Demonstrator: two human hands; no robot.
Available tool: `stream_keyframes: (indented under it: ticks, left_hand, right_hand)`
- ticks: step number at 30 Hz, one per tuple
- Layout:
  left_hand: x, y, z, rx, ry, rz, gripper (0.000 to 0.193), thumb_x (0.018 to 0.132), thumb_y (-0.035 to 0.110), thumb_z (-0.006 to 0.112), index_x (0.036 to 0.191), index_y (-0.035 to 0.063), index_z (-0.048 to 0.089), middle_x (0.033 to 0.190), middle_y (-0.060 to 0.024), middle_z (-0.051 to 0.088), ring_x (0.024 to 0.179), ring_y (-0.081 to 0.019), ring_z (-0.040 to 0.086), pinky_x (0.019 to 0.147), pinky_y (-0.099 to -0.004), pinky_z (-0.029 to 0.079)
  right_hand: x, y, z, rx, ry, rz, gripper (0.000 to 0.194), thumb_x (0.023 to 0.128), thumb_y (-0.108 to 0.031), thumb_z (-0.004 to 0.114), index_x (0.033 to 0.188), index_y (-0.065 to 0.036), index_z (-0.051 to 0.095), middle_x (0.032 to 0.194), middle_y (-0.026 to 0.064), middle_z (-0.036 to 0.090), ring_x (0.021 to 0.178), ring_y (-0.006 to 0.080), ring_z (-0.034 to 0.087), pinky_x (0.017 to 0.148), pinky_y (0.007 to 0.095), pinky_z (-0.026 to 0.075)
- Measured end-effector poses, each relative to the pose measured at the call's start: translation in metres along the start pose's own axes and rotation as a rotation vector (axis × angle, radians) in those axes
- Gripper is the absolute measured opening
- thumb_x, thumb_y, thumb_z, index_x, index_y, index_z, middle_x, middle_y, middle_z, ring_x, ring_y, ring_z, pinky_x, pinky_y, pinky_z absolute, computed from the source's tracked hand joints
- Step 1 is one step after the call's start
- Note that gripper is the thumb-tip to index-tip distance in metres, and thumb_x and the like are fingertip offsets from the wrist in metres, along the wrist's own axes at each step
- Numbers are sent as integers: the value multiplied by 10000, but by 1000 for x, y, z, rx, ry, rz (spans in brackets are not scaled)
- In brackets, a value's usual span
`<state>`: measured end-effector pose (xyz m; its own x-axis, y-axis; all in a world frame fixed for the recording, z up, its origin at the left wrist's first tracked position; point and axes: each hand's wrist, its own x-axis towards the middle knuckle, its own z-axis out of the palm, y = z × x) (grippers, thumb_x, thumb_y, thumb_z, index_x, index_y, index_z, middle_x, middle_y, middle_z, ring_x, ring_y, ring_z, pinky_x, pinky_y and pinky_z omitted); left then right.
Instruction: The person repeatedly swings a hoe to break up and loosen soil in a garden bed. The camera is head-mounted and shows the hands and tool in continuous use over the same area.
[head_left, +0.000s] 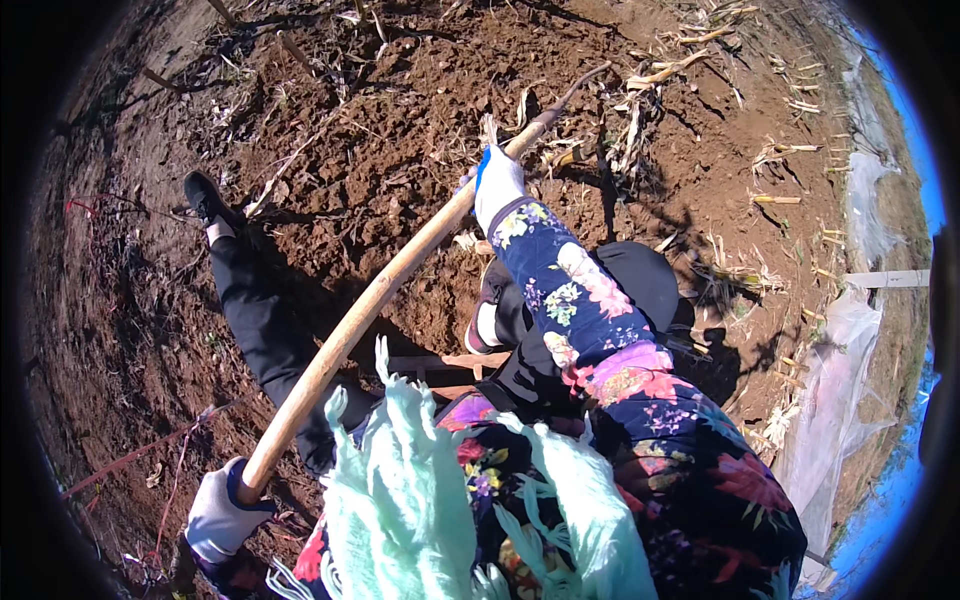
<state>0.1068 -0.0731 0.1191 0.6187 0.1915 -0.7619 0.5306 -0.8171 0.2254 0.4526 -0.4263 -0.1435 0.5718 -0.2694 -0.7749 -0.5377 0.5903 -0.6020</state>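
Observation:
A long wooden handle (367, 311) runs slantwise across the view, from low left to upper right, over brown broken soil (405, 180). Its upper end narrows and darkens near the dry stalks; whether a tool head is fixed there cannot be told. My left hand (227, 510), in a white glove with blue, grips the handle's lower end. Farther up, my right hand (499, 184), in a similar glove, is closed around the handle, with a dry stalk stub (490, 129) showing just beyond it. A mint-green fringed scarf (409, 480) hangs over my floral jacket.
Cut corn stalks (671, 71) and dry husks lie or stand in the soil above and to the right. Clear plastic sheeting (836, 375) stretches along the right edge. Red string (135, 463) crosses the lower left. My legs are spread beside a low wooden frame (480, 361).

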Motion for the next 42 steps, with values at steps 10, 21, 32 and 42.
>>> stream_keyframes:
  ticks: [10,21,32,42]
  left_hand:
    - [34,-70,64,31,204,65,343,683,173,828,959,44,669,786,-195,685,729,-367,677,684,-423,540]
    - [85,-62,139,-32,534,137,242,762,156,771,951,86,637,775,-138,674,729,-363,675,648,-443,528]
    - [206,86,129,-405,133,305,403,788,204,804,1089,12,617,864,-194,693,784,-328,704,730,-402,542]
    - [361,270,111,-970,-408,148,221,841,84,766,920,10,573,656,-53,597,449,-171,571,371,-337,511]
  right_hand:
    - [-25,56,-3,93,-121,206,260,1004,-336,560,972,-114,429,692,33,487,588,238,559,604,458,541]
    - [12,28,4,141,-186,92,297,984,-279,590,765,-134,451,552,8,440,476,205,468,517,403,489]
    - [92,-78,130,-50,-327,-51,186,1021,-243,582,921,-101,516,656,26,505,525,200,534,556,405,576]
    - [167,-72,152,-1081,134,-475,444,897,-354,717,1117,17,609,913,165,709,755,264,715,679,403,604]
